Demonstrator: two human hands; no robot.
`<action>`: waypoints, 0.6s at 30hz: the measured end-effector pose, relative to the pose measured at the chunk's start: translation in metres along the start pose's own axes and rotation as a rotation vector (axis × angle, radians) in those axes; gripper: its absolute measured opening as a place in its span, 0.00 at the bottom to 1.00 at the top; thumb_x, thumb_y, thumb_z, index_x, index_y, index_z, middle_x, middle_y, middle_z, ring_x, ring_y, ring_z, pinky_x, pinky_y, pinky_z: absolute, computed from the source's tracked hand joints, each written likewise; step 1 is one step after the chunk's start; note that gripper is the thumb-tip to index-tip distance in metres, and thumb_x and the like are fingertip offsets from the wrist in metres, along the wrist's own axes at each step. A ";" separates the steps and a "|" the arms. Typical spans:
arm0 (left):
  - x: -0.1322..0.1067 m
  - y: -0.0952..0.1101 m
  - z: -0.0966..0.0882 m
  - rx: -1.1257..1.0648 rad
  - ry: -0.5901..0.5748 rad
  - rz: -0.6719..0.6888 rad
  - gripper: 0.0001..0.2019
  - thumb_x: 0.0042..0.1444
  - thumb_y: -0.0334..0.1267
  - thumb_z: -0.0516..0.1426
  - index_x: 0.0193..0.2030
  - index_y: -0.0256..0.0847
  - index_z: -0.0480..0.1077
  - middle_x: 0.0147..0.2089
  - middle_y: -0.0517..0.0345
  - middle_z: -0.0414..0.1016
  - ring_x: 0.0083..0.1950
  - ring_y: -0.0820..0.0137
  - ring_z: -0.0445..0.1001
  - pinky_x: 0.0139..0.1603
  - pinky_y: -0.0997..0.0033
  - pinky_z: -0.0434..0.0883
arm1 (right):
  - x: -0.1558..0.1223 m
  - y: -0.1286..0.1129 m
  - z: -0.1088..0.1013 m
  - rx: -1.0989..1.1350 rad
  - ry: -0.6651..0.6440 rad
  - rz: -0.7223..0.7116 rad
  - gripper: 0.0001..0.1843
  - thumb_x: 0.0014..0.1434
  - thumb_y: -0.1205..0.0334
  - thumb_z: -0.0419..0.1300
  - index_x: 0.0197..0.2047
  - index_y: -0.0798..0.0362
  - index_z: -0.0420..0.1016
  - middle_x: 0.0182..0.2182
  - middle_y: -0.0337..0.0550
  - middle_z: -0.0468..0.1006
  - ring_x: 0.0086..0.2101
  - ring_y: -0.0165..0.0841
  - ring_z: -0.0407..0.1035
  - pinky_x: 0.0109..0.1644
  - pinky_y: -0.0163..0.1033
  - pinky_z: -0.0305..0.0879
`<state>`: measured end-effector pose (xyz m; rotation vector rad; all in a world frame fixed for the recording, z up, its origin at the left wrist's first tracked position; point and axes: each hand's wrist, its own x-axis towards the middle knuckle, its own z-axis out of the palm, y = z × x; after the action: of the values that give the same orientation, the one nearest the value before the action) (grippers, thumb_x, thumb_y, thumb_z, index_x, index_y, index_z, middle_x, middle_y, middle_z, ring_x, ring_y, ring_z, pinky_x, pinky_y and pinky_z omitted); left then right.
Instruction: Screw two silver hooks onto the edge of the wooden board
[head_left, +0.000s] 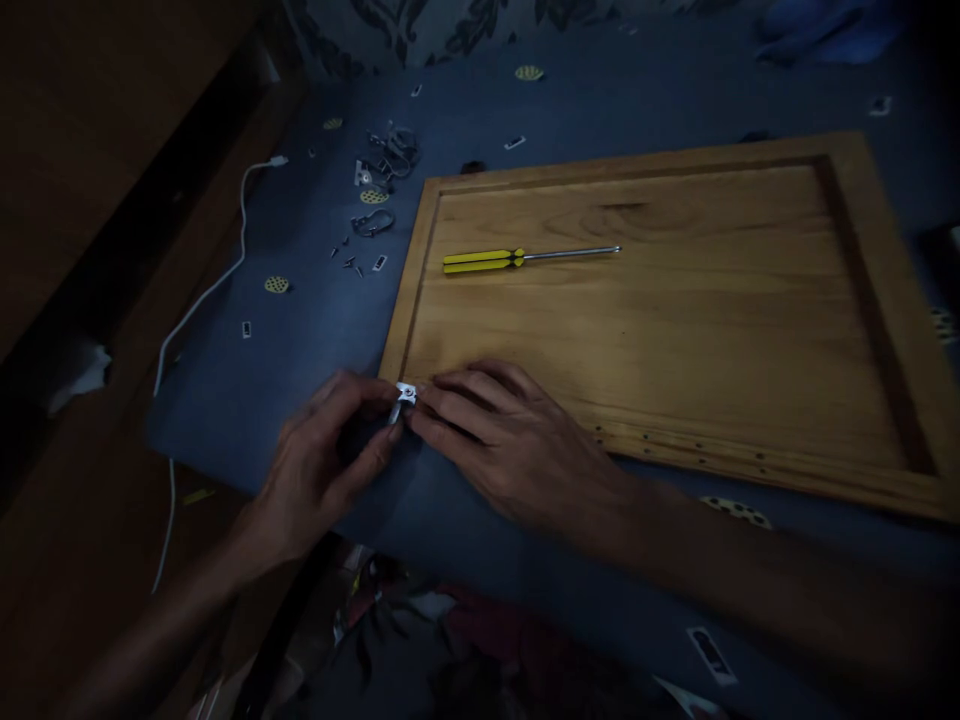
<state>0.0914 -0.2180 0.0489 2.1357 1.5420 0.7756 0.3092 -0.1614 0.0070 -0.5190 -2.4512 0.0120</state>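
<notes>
At the near left corner of a framed wooden panel, a small shiny metal bracket is held. My left hand pinches it from the left with thumb and fingertips. From the right, the fingertips of my right hand close against the same bracket, while that hand rests over the panel's near edge. The bracket's lower part is partly hidden by my fingers. Farther back on the panel lies a screwdriver with a yellow and black handle, its shaft pointing right.
Several loose screws lie left of the panel, near a curved metal piece and a heap of metal hardware. A white cable runs down the left side of the blue patterned cloth. Blue fabric lies at the back right.
</notes>
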 end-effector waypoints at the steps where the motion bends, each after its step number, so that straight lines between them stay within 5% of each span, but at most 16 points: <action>1: 0.000 0.000 -0.001 0.012 -0.010 0.016 0.07 0.70 0.33 0.59 0.53 0.45 0.73 0.43 0.60 0.77 0.44 0.69 0.76 0.46 0.70 0.75 | 0.000 0.000 0.000 0.001 -0.002 0.002 0.21 0.76 0.70 0.45 0.51 0.57 0.81 0.46 0.49 0.85 0.48 0.40 0.73 0.55 0.49 0.68; 18: 0.001 0.005 -0.005 0.226 -0.106 0.094 0.11 0.74 0.35 0.53 0.59 0.40 0.70 0.47 0.56 0.76 0.47 0.69 0.79 0.47 0.71 0.76 | -0.001 0.001 -0.001 -0.002 -0.007 -0.014 0.20 0.77 0.69 0.45 0.53 0.59 0.79 0.48 0.48 0.85 0.49 0.41 0.73 0.56 0.48 0.68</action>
<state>0.0924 -0.2191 0.0562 2.3848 1.5462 0.5287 0.3114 -0.1610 0.0072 -0.5034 -2.4622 0.0055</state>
